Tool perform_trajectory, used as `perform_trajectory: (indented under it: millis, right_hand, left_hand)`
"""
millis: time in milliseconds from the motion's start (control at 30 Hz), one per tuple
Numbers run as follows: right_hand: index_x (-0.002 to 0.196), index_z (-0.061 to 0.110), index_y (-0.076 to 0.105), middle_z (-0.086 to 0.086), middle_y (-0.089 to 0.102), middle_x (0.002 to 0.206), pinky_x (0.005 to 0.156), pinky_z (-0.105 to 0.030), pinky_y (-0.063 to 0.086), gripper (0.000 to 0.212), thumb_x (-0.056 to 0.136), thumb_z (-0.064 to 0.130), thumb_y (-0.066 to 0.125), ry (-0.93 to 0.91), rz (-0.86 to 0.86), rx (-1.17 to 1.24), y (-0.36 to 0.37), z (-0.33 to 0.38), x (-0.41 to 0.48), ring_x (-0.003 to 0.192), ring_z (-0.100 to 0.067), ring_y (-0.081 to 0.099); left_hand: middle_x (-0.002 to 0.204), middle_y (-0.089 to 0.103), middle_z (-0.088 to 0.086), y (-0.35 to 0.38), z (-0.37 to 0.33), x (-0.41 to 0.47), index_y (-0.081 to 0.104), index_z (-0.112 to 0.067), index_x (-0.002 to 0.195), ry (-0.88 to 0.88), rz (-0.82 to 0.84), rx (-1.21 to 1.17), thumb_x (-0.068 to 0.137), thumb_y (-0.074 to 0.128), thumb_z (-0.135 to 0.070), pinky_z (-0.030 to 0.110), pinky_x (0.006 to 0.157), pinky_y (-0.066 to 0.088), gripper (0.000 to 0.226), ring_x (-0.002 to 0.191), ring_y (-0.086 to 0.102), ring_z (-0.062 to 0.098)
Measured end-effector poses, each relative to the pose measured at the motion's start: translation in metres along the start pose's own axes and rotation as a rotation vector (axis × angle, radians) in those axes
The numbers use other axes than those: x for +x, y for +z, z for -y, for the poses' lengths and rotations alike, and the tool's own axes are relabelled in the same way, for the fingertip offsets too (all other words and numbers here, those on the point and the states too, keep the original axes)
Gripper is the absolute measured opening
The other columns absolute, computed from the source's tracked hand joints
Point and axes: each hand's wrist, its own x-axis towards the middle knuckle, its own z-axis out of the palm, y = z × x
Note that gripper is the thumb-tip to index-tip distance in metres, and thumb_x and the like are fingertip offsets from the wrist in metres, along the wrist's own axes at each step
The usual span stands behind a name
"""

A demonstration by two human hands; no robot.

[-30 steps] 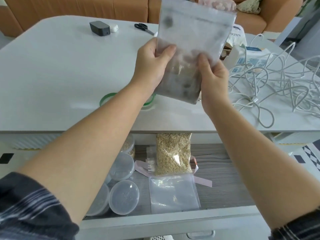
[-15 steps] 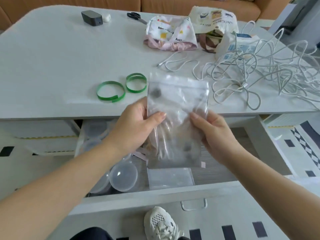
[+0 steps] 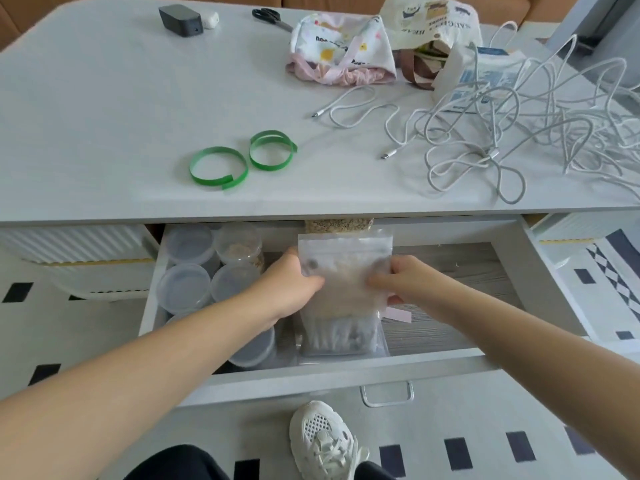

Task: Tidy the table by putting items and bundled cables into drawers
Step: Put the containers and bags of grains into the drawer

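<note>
A clear zip bag (image 3: 343,299) with dark and pale bits inside lies low in the open drawer (image 3: 346,372), over other bags. My left hand (image 3: 294,282) grips its left edge and my right hand (image 3: 398,282) pinches its right edge. A bag of oats (image 3: 337,225) peeks out behind it under the tabletop. A tangle of white cables (image 3: 502,133) lies loose on the right of the table (image 3: 104,98). Two green strap loops (image 3: 239,161) lie near the table's front edge.
Several round lidded plastic tubs (image 3: 207,271) fill the drawer's left side. Fabric pouches (image 3: 343,50), scissors (image 3: 268,15), a black box (image 3: 180,15) and a small white case (image 3: 210,19) sit at the table's back. My shoe (image 3: 322,441) is below the drawer's handle (image 3: 387,394).
Both hands have lowered the zip bag from above the table down into the open drawer, where it now lies on the other bags.
</note>
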Motion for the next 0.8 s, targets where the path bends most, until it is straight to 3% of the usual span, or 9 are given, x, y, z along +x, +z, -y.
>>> perform_trajectory:
  millis: [67,133,267,400,467,533,667,733,800]
  right_hand:
    - [0.087,0.006,0.066,-0.006,0.070,0.082,0.074,-0.034,0.059,0.013,0.093,0.014,0.057,0.019,-0.004,-0.019,0.000,0.000,-0.002,0.074,-0.016,0.067]
    - [0.087,0.007,0.066,-0.005,0.071,0.083,0.060,-0.025,0.056,0.016,0.095,0.015,0.054,0.032,-0.002,-0.048,0.002,0.001,-0.005,0.068,-0.011,0.069]
    - [0.097,0.006,0.065,-0.013,0.068,0.093,0.071,-0.037,0.058,0.022,0.094,0.024,0.053,0.027,-0.078,-0.235,0.004,0.001,0.000,0.085,-0.026,0.067]
    - [0.103,0.018,0.061,0.003,0.066,0.094,0.069,-0.029,0.044,0.021,0.092,0.033,0.049,-0.048,-0.248,-0.501,0.000,0.009,-0.012,0.092,-0.020,0.061]
    - [0.113,0.022,0.058,0.006,0.063,0.104,0.080,-0.033,0.045,0.027,0.093,0.034,0.046,-0.088,-0.315,-0.543,0.001,0.007,-0.030,0.098,-0.019,0.058]
    - [0.118,0.024,0.057,0.006,0.061,0.113,0.085,-0.036,0.046,0.030,0.093,0.035,0.044,-0.153,-0.398,-0.644,0.007,-0.002,-0.053,0.105,-0.020,0.057]
    - [0.106,0.018,0.063,0.003,0.065,0.104,0.077,-0.036,0.045,0.033,0.092,0.035,0.039,-0.404,-0.646,-0.780,0.021,-0.013,-0.074,0.097,-0.024,0.059]
    - [0.098,0.014,0.064,-0.001,0.065,0.096,0.076,-0.036,0.044,0.033,0.088,0.033,0.038,-0.523,-0.711,-0.801,0.020,-0.011,-0.067,0.092,-0.027,0.060]
    - [0.093,0.011,0.064,-0.002,0.064,0.094,0.078,-0.036,0.041,0.027,0.086,0.025,0.043,-0.605,-0.744,-0.824,0.018,-0.006,-0.059,0.090,-0.028,0.060]
  left_hand:
    - [0.104,0.059,0.006,-0.001,-0.001,0.001,0.049,-0.012,0.109,-0.020,-0.004,0.001,0.094,0.054,-0.023,0.038,0.089,0.049,0.020,0.097,0.058,0.023]
    - [0.103,0.061,0.010,-0.001,0.000,0.002,0.050,-0.013,0.106,-0.043,0.016,-0.030,0.095,0.050,-0.020,0.045,0.086,0.054,0.013,0.096,0.062,0.029]
    - [0.105,0.063,0.012,-0.008,0.002,0.005,0.048,-0.015,0.108,-0.074,0.040,-0.076,0.089,0.052,-0.021,0.049,0.080,0.057,0.020,0.093,0.065,0.030]
    - [0.113,0.061,0.008,-0.017,-0.004,-0.007,0.035,-0.013,0.131,0.018,-0.037,0.132,0.095,0.045,-0.025,0.031,0.077,0.048,0.039,0.091,0.060,0.021]
    - [0.141,0.045,0.008,-0.018,-0.004,-0.027,0.024,-0.012,0.145,0.119,-0.032,0.294,0.099,0.040,-0.024,0.026,0.091,0.037,0.050,0.118,0.049,0.021]
    - [0.160,0.013,0.002,-0.014,-0.001,-0.056,0.013,-0.013,0.151,0.222,-0.026,0.461,0.101,0.036,-0.030,0.025,0.109,0.020,0.058,0.144,0.019,0.015]
    - [0.159,-0.017,0.002,0.006,0.018,-0.084,-0.006,-0.014,0.152,0.323,-0.074,0.737,0.099,0.018,-0.048,0.026,0.117,0.004,0.067,0.147,-0.007,0.014]
    - [0.160,-0.006,0.009,0.012,0.025,-0.082,0.004,-0.007,0.152,0.414,-0.188,0.757,0.095,0.007,-0.050,0.028,0.118,0.006,0.071,0.148,-0.001,0.019]
    - [0.158,0.015,0.017,0.013,0.028,-0.072,0.024,0.000,0.148,0.515,-0.303,0.790,0.094,0.013,-0.042,0.034,0.116,0.013,0.069,0.146,0.014,0.027]
